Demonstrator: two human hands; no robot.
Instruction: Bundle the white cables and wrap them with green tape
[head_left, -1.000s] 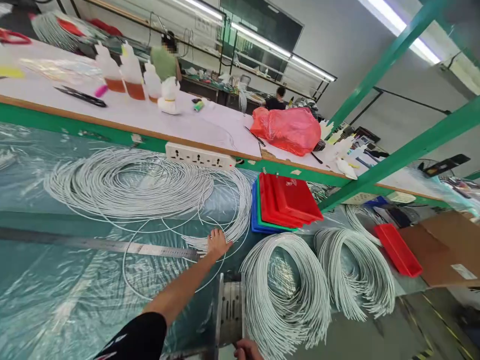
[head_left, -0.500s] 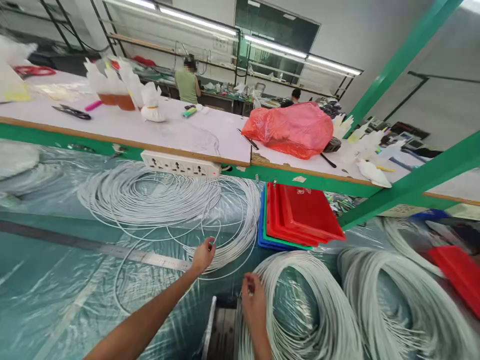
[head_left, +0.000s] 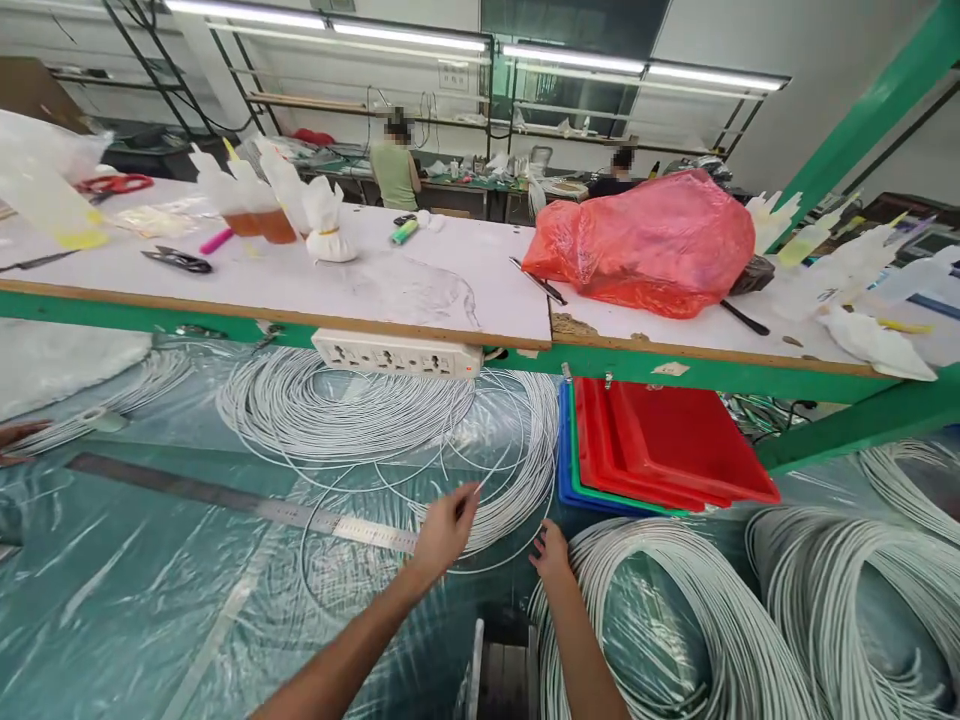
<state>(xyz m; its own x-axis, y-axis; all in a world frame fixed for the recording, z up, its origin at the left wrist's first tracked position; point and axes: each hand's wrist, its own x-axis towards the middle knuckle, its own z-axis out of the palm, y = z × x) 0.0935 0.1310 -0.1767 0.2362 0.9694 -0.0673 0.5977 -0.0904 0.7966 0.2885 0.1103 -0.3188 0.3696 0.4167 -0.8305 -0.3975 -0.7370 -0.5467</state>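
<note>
My left hand (head_left: pixel 448 525) pinches a thin white cable near its end, over the right side of the loosely coiled white cable (head_left: pixel 345 410). To its right, my right hand (head_left: pixel 551 548) has its fingers apart with nothing held, close to the outer loop of that coil and above the neat cable coil (head_left: pixel 720 590). A steel ruler (head_left: pixel 367 533) lies on the green covered table, its right end beside my left wrist. Below my right hand stands a dark metal fixture (head_left: pixel 505 670).
Stacked red trays (head_left: pixel 675 440) stand right of the loose coil. A raised shelf (head_left: pixel 375 290) with a power strip (head_left: pixel 397 355) crosses behind, holding a red bag (head_left: pixel 645 245) and bottles. Another person's hand (head_left: pixel 22 440) is at far left; more coils (head_left: pixel 847 600) lie right.
The view has shifted left. My left hand now pinches the cable visibly. My right hand has moved forward to the loose coil's edge, its fingers spread. Another person's hand has appeared at left.
</note>
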